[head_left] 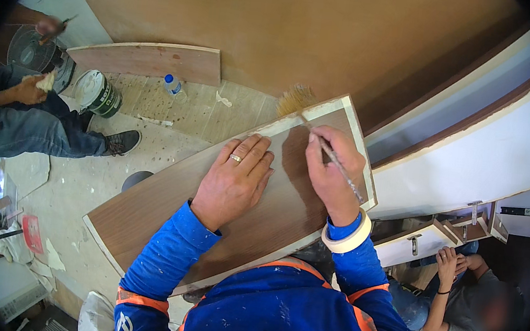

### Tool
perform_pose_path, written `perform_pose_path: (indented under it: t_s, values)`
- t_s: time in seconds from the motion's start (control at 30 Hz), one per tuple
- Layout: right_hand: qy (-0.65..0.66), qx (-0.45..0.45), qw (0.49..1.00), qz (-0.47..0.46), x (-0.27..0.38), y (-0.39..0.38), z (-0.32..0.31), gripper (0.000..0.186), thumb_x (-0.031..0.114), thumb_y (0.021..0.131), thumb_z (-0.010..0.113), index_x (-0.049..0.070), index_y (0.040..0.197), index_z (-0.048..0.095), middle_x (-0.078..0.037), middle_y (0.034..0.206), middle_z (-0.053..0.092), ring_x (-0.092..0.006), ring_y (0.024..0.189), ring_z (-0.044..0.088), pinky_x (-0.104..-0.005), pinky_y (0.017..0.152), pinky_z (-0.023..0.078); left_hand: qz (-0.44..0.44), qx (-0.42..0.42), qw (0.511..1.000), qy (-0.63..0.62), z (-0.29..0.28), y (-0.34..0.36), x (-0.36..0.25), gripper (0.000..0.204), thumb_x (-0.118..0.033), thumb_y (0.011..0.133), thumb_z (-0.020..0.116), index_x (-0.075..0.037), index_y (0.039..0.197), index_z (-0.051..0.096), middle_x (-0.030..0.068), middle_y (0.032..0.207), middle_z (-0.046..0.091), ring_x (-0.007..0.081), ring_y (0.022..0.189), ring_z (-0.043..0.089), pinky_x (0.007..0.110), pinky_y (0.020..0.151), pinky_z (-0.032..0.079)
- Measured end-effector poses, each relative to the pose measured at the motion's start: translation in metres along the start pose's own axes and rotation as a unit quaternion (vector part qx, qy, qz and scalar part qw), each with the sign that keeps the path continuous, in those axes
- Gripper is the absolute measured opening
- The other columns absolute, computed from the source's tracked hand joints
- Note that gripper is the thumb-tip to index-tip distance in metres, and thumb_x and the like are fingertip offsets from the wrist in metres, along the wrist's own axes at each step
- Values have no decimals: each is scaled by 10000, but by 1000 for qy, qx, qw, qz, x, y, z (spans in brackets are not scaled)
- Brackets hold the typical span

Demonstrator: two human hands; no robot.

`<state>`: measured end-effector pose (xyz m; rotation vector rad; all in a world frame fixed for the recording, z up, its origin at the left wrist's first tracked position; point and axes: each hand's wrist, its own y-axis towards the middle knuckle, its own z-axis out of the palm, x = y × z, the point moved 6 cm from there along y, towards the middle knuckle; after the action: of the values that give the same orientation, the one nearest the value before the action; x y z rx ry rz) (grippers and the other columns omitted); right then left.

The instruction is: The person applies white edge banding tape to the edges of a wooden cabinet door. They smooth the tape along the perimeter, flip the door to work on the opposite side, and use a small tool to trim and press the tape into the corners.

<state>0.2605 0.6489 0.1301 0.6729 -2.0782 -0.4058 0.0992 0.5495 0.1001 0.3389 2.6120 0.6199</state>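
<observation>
A long brown wood-grain panel [162, 219] with pale taped-looking edges lies slantwise in front of me. My left hand [236, 178] rests flat on its middle, fingers stretched out, a ring on one of them. My right hand [335, 173] grips the thin handle of a paintbrush [295, 101] near the panel's far right end. The brush's frayed, tan bristles lie at the far edge, partly beyond it. A darker patch shows on the wood between my hands. A roll of masking tape [349, 236] hangs round my right wrist over the blue sleeve.
At left, a person in jeans [36, 132] sits by a paint bucket [99, 93]. A blue-capped bottle [173, 83] stands near a leaning board [153, 60]. Another person [471, 297] works at lower right beside white drawer fronts [415, 243]. Curved white panels [473, 155] rise at right.
</observation>
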Motion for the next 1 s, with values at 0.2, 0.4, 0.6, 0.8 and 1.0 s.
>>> perform_pose_path:
  t_s: [0.2, 0.4, 0.6, 0.8, 1.0]
  values:
    - [3, -30, 999, 38, -18, 8, -9, 112, 54, 916, 745, 12, 1020, 740, -168, 915, 759, -288, 797, 765, -349, 732, 588, 0, 4, 1000, 1, 0, 1, 0, 311, -110, 861, 784, -3, 1148, 728, 166, 1345, 670, 333, 1309, 612, 482, 1114, 469]
    - [3, -22, 999, 25, -7, 9, -7, 93, 44, 909, 743, 11, 995, 742, -169, 900, 761, -301, 804, 769, -358, 742, 597, 1, 4, 1000, 1, 1, 1, 0, 315, -106, 857, 785, -1, 1149, 729, 165, 1342, 671, 332, 1308, 612, 478, 1111, 470]
    - [-17, -63, 997, 29, -20, 13, -17, 85, 32, 899, 750, 13, 981, 742, -178, 912, 760, -317, 806, 765, -365, 734, 595, 0, 3, 1000, -2, 2, 2, 0, 321, -104, 851, 786, -1, 1149, 728, 165, 1337, 672, 329, 1308, 614, 476, 1106, 475]
    - [-3, -31, 999, 40, -15, 6, -9, 90, 64, 905, 758, 20, 982, 746, -183, 917, 758, -318, 818, 762, -377, 746, 592, 2, 2, 1000, 1, 3, 3, 0, 317, -105, 854, 785, -1, 1148, 730, 168, 1339, 674, 335, 1300, 621, 478, 1109, 477]
    - [-43, -86, 994, 51, -31, 21, -24, 98, 62, 913, 747, 14, 998, 750, -190, 892, 757, -338, 806, 763, -372, 752, 595, 3, 1, 1000, 2, 2, 2, 1, 318, -106, 852, 787, -2, 1147, 732, 172, 1341, 673, 337, 1302, 620, 480, 1115, 474]
